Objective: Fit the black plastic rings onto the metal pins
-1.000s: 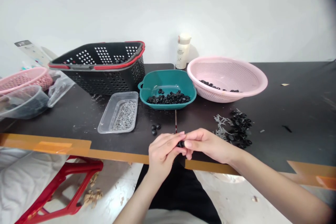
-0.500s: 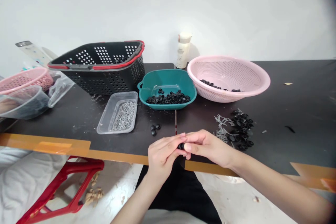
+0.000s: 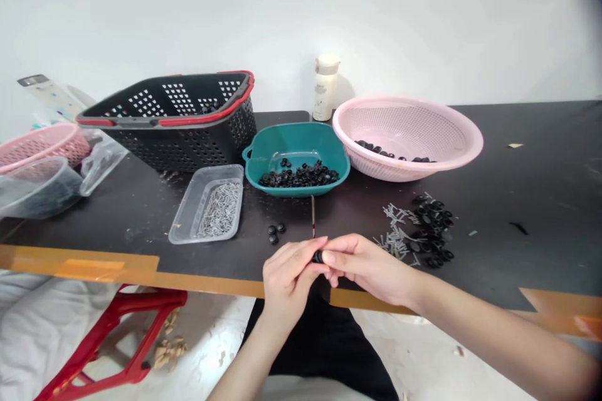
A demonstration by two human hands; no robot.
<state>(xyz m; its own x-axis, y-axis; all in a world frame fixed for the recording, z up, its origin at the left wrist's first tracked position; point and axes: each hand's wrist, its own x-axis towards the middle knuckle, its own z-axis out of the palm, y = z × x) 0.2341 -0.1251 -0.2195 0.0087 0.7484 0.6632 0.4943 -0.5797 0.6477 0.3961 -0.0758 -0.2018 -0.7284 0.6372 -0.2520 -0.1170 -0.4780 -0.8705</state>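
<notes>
Over the table's front edge, my left hand [image 3: 292, 272] and my right hand [image 3: 364, 266] meet, both closed on one small round black plastic part [image 3: 318, 257]. My fingers hide most of it. Just beyond my left hand lie three black round parts [image 3: 273, 230] on the dark table. To the right of my right hand, a pile of black round parts [image 3: 433, 225] lies beside loose metal pins [image 3: 395, 241]. A clear tray [image 3: 181, 225] of metal pins sits left of my hands, and a teal basin [image 3: 301, 131] holding many small black pieces stands beyond them.
A black basket [image 3: 188, 144] with a red-trimmed handle stands at the back left. The pink colander [image 3: 465, 153] at right holds black parts. Behind stands a white bottle [image 3: 325, 91]. At far left are a clear bowl [image 3: 61, 178] and a red stool [image 3: 141, 338].
My hands still hold the black part, shifted slightly left. The view has turned a little. At far left, the hand that was seen in the clear bowl no longer shows.
</notes>
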